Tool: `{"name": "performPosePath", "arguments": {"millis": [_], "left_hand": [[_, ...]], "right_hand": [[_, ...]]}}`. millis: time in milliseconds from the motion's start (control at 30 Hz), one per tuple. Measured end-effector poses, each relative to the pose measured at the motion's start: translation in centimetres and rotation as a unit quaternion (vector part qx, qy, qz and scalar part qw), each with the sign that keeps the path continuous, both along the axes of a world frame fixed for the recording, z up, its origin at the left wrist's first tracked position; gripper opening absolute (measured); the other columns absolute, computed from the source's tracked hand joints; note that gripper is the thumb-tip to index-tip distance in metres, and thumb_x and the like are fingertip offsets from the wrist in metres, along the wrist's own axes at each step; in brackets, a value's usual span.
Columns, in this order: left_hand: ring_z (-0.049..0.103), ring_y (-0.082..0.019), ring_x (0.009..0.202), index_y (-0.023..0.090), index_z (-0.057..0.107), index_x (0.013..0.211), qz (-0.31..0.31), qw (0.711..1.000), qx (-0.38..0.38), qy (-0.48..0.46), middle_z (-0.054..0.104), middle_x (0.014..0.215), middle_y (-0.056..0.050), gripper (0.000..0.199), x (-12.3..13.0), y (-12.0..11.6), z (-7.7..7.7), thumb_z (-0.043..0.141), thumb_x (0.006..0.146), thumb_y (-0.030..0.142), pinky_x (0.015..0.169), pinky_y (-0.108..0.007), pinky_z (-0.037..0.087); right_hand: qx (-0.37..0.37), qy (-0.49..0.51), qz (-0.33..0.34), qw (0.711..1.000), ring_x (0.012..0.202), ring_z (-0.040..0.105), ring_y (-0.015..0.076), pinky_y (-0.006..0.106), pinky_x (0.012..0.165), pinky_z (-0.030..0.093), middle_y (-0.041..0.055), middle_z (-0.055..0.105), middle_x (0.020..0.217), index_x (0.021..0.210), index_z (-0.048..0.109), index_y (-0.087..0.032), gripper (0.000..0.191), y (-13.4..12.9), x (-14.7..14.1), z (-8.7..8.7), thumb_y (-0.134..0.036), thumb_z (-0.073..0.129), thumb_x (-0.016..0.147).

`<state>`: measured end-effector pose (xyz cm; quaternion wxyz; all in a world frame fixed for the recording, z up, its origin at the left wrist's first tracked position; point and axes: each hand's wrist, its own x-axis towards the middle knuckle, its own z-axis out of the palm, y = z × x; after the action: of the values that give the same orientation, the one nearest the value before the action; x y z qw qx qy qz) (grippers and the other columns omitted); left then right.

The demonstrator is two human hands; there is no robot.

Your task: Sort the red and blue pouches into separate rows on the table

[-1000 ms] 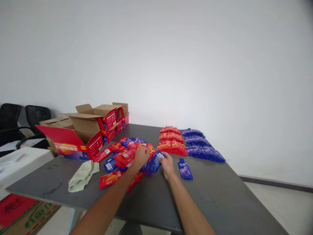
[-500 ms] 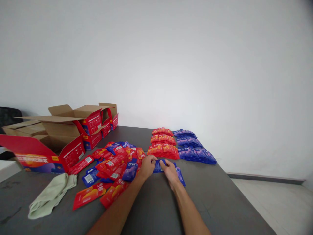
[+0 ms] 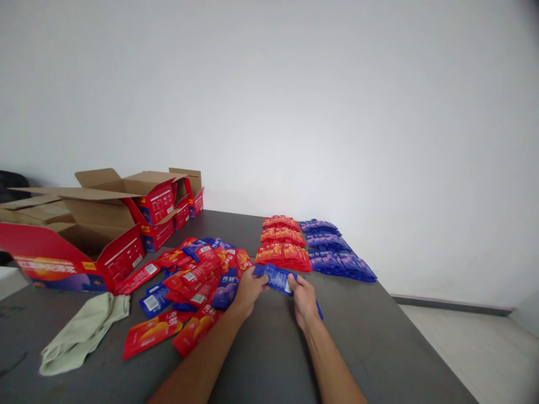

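A blue packet (image 3: 275,279) with a white label is stretched between my two hands above the dark table. My left hand (image 3: 250,287) pinches its left end, and my right hand (image 3: 304,297) grips its right end. Part of another blue packet (image 3: 319,310) shows beside my right hand, mostly hidden by it. Left of my hands lies a loose heap of red packets (image 3: 197,279) and blue packets (image 3: 226,288). Beyond my hands are rows of red packets (image 3: 283,256), with rows of blue packets (image 3: 339,264) to their right.
Open red cardboard boxes (image 3: 122,255) stand at the left and back left, some stacked. A pale green cloth (image 3: 82,332) lies at the table's front left. The table (image 3: 269,359) ends at the right above a light floor, and a white wall (image 3: 337,112) rises behind.
The blue packet between my hands is lifted and tilted, with its label now plainly showing. My right hand has moved slightly right. The view has shifted a little.
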<state>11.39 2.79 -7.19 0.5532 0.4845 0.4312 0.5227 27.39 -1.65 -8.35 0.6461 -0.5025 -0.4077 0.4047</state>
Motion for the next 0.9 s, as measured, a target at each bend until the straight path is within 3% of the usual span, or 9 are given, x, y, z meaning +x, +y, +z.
{"name": "performPosePath", "arguments": {"millis": [67,133,233,300,400,567,667,900], "left_hand": [[0.065,-0.017,0.066,0.015,0.063,0.089,-0.017,0.998,-0.034,-0.052,0.069,0.082,-0.006,0.029,0.0,0.1,-0.1,0.074,0.065,0.027,0.063,-0.029,0.051],[0.064,-0.016,0.065,0.015,0.063,0.085,0.006,0.998,-0.023,-0.064,0.069,0.077,-0.004,0.026,-0.2,0.3,0.0,0.073,0.064,0.026,0.061,-0.027,0.049],[0.065,-0.017,0.071,0.015,0.066,0.083,0.053,0.996,0.01,-0.069,0.07,0.077,-0.004,0.024,-0.6,0.4,0.5,0.074,0.063,0.025,0.065,-0.026,0.048],[0.066,-0.017,0.073,0.014,0.068,0.083,0.045,0.996,0.022,-0.073,0.071,0.08,-0.006,0.025,-0.7,0.1,1.0,0.075,0.063,0.027,0.069,-0.027,0.049],[0.066,-0.018,0.071,0.014,0.07,0.083,-0.009,0.997,0.027,-0.068,0.072,0.079,-0.006,0.026,-0.4,-0.6,1.5,0.076,0.065,0.032,0.068,-0.028,0.049],[0.066,-0.018,0.074,0.014,0.072,0.088,-0.08,0.995,0.04,-0.046,0.072,0.08,-0.005,0.031,0.1,-1.3,1.3,0.074,0.071,0.04,0.069,-0.027,0.049],[0.063,-0.017,0.066,0.013,0.071,0.08,-0.12,0.993,0.018,-0.002,0.07,0.072,-0.004,0.034,0.0,-1.2,0.8,0.073,0.071,0.046,0.062,-0.026,0.046],[0.059,-0.015,0.061,0.014,0.068,0.068,-0.102,0.994,-0.017,0.024,0.065,0.062,-0.002,0.039,-0.2,-0.8,0.4,0.075,0.066,0.052,0.059,-0.025,0.044]], "right_hand": [[-0.016,0.009,0.022,1.0,0.063,0.053,0.0164,0.027,0.062,0.039,-0.001,0.064,0.068,0.073,0.066,-0.022,0.025,-0.3,0.1,0.4,-0.047,0.067,0.075],[-0.033,-0.01,0.067,0.997,0.064,0.053,0.0159,0.026,0.062,0.038,-0.0012,0.064,0.069,0.071,0.066,-0.021,0.019,-0.8,0.2,1.0,-0.04,0.069,0.073],[-0.05,-0.071,0.183,0.979,0.063,0.052,0.0146,0.025,0.062,0.037,-0.0019,0.063,0.067,0.068,0.065,-0.019,0.015,-1.8,-0.2,2.2,-0.033,0.072,0.07],[-0.043,-0.091,0.236,0.966,0.062,0.05,0.0139,0.025,0.061,0.036,-0.0026,0.06,0.064,0.068,0.064,-0.019,0.018,-2.3,-1.0,2.9,-0.035,0.073,0.071],[-0.003,-0.052,0.177,0.983,0.065,0.051,0.0144,0.025,0.063,0.038,-0.0026,0.062,0.071,0.079,0.065,-0.021,0.026,-2.4,-2.4,3.5,-0.047,0.069,0.077],[0.01,-0.019,0.037,0.999,0.064,0.052,0.0155,0.024,0.061,0.039,-0.0025,0.061,0.067,0.073,0.064,-0.021,0.038,-1.5,-3.0,2.9,-0.059,0.068,0.076],[0.008,0.013,0.025,1.0,0.062,0.052,0.0149,0.024,0.06,0.041,-0.0019,0.062,0.066,0.073,0.065,-0.02,0.039,-1.3,-2.7,2.4,-0.059,0.07,0.074],[0.0,0.102,0.045,0.994,0.061,0.054,0.0148,0.025,0.058,0.042,0.0001,0.064,0.067,0.072,0.064,-0.019,0.037,-1.1,-2.7,2.3,-0.055,0.073,0.075]]}}
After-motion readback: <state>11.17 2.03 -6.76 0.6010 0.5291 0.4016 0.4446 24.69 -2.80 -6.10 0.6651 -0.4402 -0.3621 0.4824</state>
